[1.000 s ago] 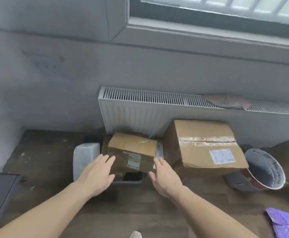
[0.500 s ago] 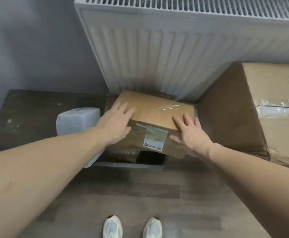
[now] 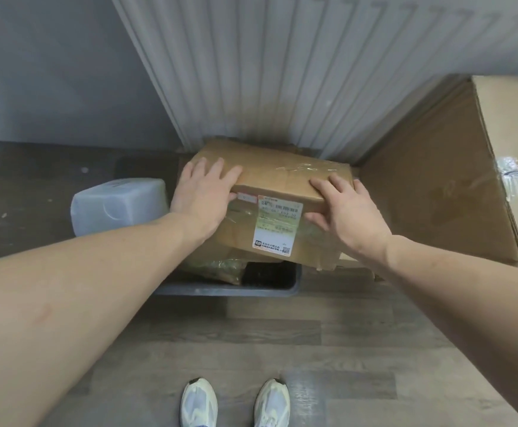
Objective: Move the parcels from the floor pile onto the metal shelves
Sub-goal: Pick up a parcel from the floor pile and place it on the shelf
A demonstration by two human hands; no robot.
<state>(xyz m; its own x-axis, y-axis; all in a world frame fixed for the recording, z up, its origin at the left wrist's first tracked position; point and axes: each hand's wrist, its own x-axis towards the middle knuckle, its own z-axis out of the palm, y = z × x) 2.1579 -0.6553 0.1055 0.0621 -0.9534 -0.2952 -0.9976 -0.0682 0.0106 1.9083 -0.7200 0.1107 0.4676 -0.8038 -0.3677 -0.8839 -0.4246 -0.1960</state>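
- The small cardboard parcel sat tilted atop a grey bin, against the radiator.
- Her left hand gripped its left end, fingers spread over the top.
- The right hand clamped the right corner, thumb on the labelled side.

small parcel: brown taped carton, white label on front | tilted atop grey bin | against radiator
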